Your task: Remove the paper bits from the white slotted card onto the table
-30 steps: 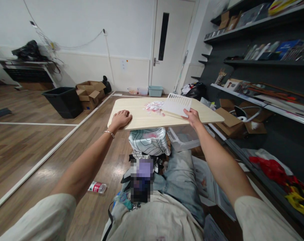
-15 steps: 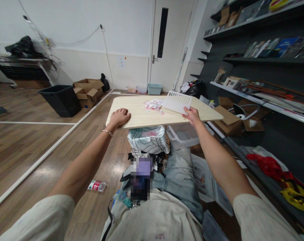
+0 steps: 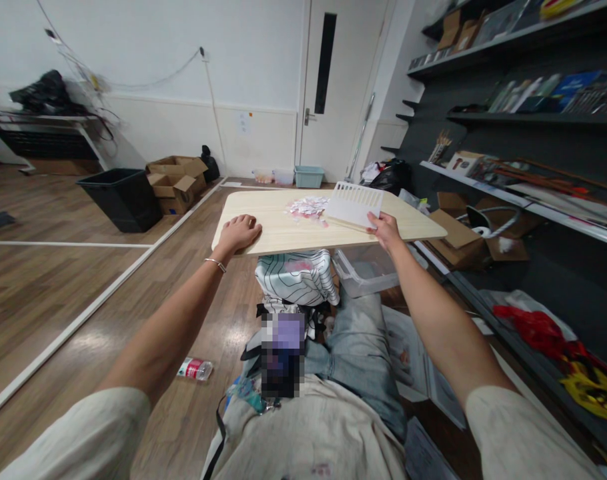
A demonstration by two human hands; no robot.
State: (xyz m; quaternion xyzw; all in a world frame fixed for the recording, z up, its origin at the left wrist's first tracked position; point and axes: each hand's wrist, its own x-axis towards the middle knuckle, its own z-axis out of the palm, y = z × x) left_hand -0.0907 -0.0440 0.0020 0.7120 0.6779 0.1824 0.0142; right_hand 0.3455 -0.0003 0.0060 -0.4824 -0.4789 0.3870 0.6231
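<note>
A pale wooden board [image 3: 273, 235] with rounded corners lies before me. My left hand [image 3: 239, 233] rests flat on its left front part, palm down, with nothing in it. My right hand [image 3: 383, 230] grips a white slotted plastic panel [image 3: 351, 205] by its near right corner. The panel tilts over the right half of the board, its slots at the far edge. Its left edge comes close to a heap of small white and pink scraps [image 3: 308, 207] near the board's middle; whether they touch I cannot tell.
Under the board stand a patterned fabric-covered box [image 3: 296, 280] and a clear plastic bin [image 3: 366, 277]. A bottle [image 3: 195, 369] lies on the floor at left. Farther off are a black bin [image 3: 121, 203] and a cardboard box [image 3: 176, 190]. Loaded dark shelves [image 3: 523, 120] line the right.
</note>
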